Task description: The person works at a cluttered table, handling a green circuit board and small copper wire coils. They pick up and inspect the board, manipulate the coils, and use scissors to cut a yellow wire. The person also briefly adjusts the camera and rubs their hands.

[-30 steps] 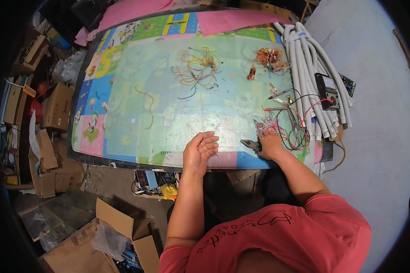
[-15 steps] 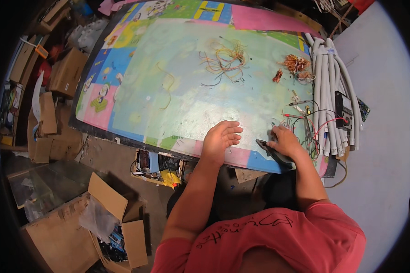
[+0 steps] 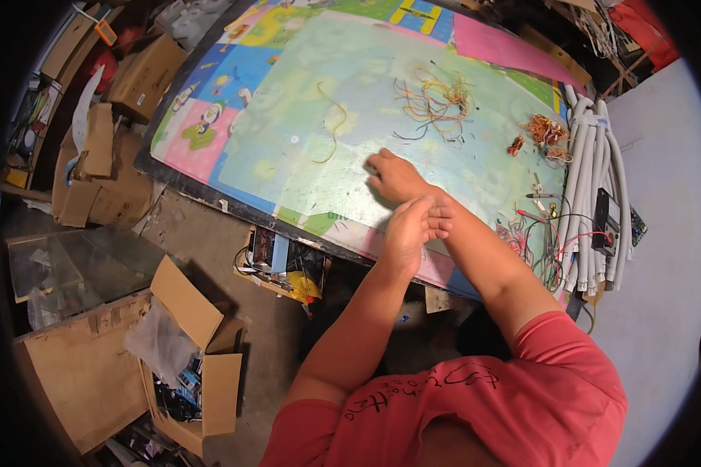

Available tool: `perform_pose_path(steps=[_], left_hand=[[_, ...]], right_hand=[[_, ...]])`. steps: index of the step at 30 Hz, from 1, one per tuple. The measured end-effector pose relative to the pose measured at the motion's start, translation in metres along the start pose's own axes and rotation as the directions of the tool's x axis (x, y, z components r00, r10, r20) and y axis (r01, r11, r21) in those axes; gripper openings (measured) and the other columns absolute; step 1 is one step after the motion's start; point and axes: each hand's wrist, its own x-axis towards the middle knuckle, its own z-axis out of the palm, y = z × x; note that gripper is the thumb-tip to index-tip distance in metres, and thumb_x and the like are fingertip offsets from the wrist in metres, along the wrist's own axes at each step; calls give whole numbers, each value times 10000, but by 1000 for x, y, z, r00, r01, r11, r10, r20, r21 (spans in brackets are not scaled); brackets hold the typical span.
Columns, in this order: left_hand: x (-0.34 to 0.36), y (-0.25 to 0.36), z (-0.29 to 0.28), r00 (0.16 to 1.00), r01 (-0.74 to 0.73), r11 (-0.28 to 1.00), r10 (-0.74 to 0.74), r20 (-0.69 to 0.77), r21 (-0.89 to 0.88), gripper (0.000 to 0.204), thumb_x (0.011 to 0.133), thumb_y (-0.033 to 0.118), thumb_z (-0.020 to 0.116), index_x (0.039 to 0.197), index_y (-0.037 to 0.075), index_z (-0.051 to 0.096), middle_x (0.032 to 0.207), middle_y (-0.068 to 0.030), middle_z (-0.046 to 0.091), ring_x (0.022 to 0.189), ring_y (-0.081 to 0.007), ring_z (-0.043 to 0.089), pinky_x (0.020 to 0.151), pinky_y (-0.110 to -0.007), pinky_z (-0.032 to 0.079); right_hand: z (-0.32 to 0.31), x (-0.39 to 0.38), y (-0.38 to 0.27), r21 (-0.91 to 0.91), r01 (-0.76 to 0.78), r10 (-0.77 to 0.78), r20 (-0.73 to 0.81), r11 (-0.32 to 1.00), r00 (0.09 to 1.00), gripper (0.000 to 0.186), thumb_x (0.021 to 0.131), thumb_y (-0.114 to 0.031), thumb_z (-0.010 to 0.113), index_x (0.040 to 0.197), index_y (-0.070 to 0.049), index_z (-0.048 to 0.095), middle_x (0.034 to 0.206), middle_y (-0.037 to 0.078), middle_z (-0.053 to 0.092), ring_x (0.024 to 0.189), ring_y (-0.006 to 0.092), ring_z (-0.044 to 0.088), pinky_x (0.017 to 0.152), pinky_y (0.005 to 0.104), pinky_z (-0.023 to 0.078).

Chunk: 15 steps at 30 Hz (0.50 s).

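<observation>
Big colourful mat (image 3: pixel 288 148) covers the table, probably so small bits show up on it. Grey hoses (image 3: pixel 592 187) lie bundled along its right edge, out of the way. Right hand (image 3: pixel 393 175) is flat on the mat, fingers spread and holding nothing. Left hand (image 3: pixel 413 229) hovers loosely curled (also empty) just beside the right forearm. Loose wires (image 3: pixel 436 105) sit beyond, near the right hand.

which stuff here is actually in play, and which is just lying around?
In play:
right hand, flat on the colourful mat
left hand, raised over the right forearm
tangle of thin wires, nearest the right hand

Lying about:
single yellow strand
copper clump
grey tubes
red and black leads
open cardboard box on the floor
</observation>
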Motion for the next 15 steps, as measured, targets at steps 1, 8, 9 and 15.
perform_pose_path(steps=[1,8,9,15], left_hand=[[1,2,-4,995,-74,997,74,-62,14,293,947,227,456,1022,-21,595,891,-113,654,735,-160,604,681,-278,488],[-1,22,-19,935,-269,960,241,-260,-78,235,932,186,463,980,-1,598,841,-86,641,699,-146,590,656,-272,475],[-1,23,-18,937,-257,962,226,-266,-89,230,927,183,473,979,-4,598,845,-86,639,695,-149,585,659,-275,476],[-9,35,-20,917,-301,952,277,-287,-45,233,930,167,466,1006,-20,583,857,-96,628,706,-150,572,670,-283,477]], right_hand=[[11,13,-6,15,37,-36,-43,999,998,285,798,-152,604,1070,-77,566,982,170,556,842,378,586,752,433,489],[43,55,-26,-196,90,-95,-14,976,995,206,806,-116,559,1012,-95,565,954,188,547,804,382,601,667,454,499],[46,56,-19,-241,66,-66,6,968,998,176,810,-129,555,980,-86,564,930,183,552,800,377,601,649,450,500],[22,7,-19,-156,56,-64,-42,986,997,156,787,-95,551,918,-11,535,884,201,590,743,338,637,613,395,515]])
